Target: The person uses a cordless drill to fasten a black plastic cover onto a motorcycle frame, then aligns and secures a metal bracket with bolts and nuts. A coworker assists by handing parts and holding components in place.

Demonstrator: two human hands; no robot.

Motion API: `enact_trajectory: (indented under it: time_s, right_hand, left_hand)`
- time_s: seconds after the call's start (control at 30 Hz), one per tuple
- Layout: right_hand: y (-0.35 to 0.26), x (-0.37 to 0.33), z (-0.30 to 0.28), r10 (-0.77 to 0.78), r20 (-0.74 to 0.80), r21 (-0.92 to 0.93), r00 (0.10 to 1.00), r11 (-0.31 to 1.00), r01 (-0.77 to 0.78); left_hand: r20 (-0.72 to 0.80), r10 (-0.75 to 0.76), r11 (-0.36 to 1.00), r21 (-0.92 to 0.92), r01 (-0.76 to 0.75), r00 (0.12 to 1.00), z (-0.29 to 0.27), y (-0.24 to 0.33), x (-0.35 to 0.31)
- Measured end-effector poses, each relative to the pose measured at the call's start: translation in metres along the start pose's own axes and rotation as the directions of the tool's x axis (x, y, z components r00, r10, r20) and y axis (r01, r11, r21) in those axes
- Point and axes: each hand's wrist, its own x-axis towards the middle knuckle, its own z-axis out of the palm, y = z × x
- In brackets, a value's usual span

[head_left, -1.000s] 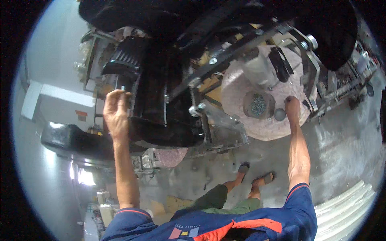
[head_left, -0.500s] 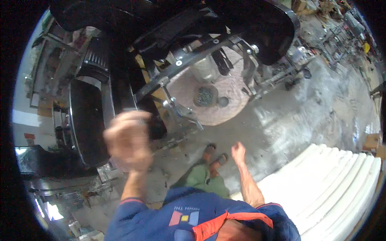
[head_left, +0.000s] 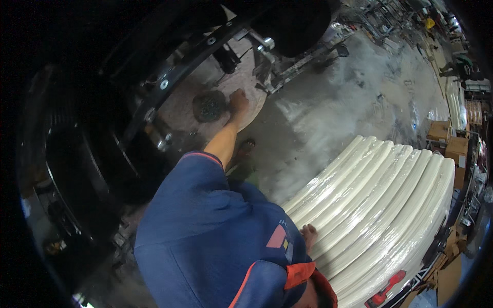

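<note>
My left hand (head_left: 239,104) reaches across to the pale round tabletop (head_left: 250,117), just right of a dark container (head_left: 209,106) full of small metal pieces, perhaps screws. Its fingers look bent together over the surface, and whatever is under them is hidden. My right hand (head_left: 309,237) is low beside my body, against or close above the left edge of long white plastic-wrapped rolls (head_left: 370,200). Its fingers are curled, and I cannot make out anything in them. A dark metal bar (head_left: 177,72) with round bolt heads crosses above the tabletop.
Large black glossy panels (head_left: 77,149) fill the left side in shadow. A red tool (head_left: 385,290) lies on the near end of the white rolls. Cardboard boxes (head_left: 455,149) stand at the right, and metal frames (head_left: 380,20) at the far back. Grey concrete floor (head_left: 349,92) lies between.
My left hand has moved right and forward to the tabletop beside the container. My right hand has dropped back toward the white rolls. The view has turned to the right.
</note>
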Motion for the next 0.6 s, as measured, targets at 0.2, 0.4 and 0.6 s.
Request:
enact_trajectory:
  time_s: [0.2,0.4,0.6]
  right_hand:
    - [-0.005,-0.06,0.022,0.042,0.01,-0.08,0.999,0.996,-0.041]
    - [0.003,-0.075,0.027,0.09,0.005,-0.007,0.996,0.996,-0.09]
    - [0.015,-0.061,0.033,-0.06,-0.044,0.087,0.997,0.994,0.063]
  left_hand:
    - [0.092,0.092,0.97,0.217,-0.11,0.992,0.066,-0.032,0.037]
    - [0.138,0.35,0.875,0.304,-0.376,0.927,0.035,-0.002,0.027]
    - [0.041,0.397,0.847,0.369,-0.383,0.917,-0.003,0.003,0.048]
